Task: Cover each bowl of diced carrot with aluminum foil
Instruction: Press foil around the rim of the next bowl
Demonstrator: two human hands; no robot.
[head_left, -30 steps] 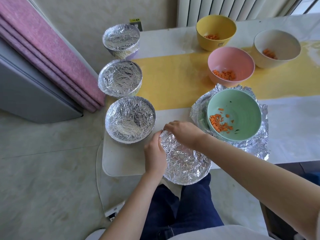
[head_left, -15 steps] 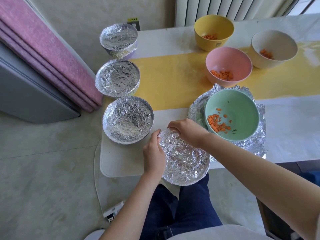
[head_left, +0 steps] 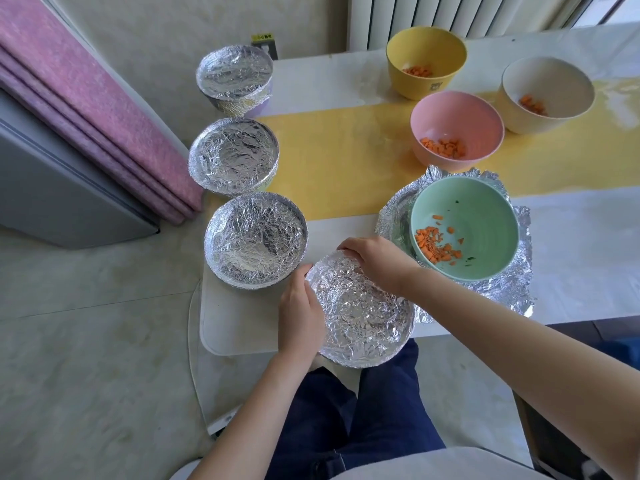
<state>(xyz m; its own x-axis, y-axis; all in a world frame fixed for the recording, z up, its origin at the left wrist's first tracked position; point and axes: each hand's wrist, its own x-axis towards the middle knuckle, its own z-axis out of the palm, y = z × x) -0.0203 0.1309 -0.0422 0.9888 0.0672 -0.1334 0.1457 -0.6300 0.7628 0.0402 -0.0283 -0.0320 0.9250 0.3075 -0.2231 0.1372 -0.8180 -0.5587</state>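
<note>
A foil-covered bowl (head_left: 360,317) sits at the table's near edge. My left hand (head_left: 301,313) wraps its left rim and my right hand (head_left: 377,261) grips its far rim, fingers curled over the foil. A green bowl of diced carrot (head_left: 485,216) stands uncovered on a crumpled foil sheet (head_left: 512,289) just right of my right hand. Three foil-covered bowls line the left side: near (head_left: 255,240), middle (head_left: 233,157) and far (head_left: 234,77). Pink (head_left: 457,123), yellow (head_left: 426,55) and cream (head_left: 549,88) bowls of carrot stand open at the back right.
A white board (head_left: 239,323) lies under the near bowls, on a table with a yellow runner (head_left: 332,161). A folded pink mat (head_left: 86,109) and a grey box (head_left: 52,188) stand on the floor at left. My legs are below the table edge.
My hands have kept hold of the near bowl's foil rim, shifting only slightly along it. The view has drifted a little.
</note>
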